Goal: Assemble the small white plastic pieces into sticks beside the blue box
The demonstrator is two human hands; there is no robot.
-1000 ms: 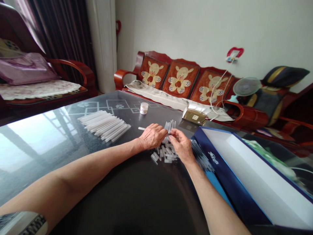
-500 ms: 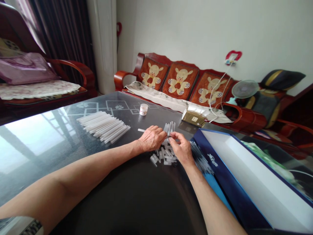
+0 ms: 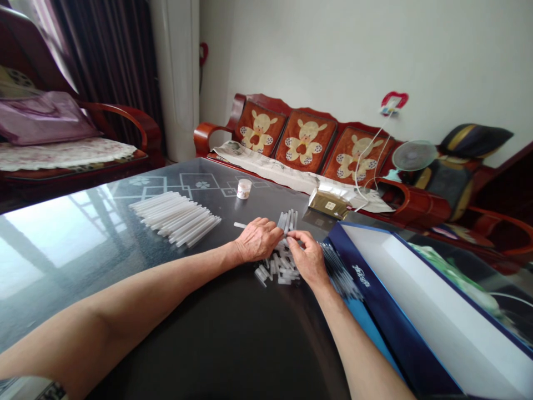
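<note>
My left hand (image 3: 259,240) is closed around a slim white pen barrel (image 3: 239,225), whose far end pokes out to the left. At its other end my right hand (image 3: 307,255) pinches with thumb and forefinger; the small piece between them is too hidden to name. Below and between the hands lies a heap of short translucent pen caps (image 3: 285,276). Several longer clear pieces (image 3: 288,219) lie just beyond the fingertips. A row of long white pen barrels (image 3: 177,218) is laid side by side to the left. Thin dark sticks like pen refills (image 3: 339,272) lie beside my right wrist.
A long blue box (image 3: 416,311) with a white inside stands along the right. A small white roll or tub (image 3: 244,189) sits beyond my left hand. A gold tissue box (image 3: 328,203) is near the dark glossy table's (image 3: 216,333) far edge, before a wooden sofa (image 3: 266,100).
Both hands stay together over the cap heap, with the barrel still in the left. My right fingers have shifted slightly at its end. The view has tilted a little.
</note>
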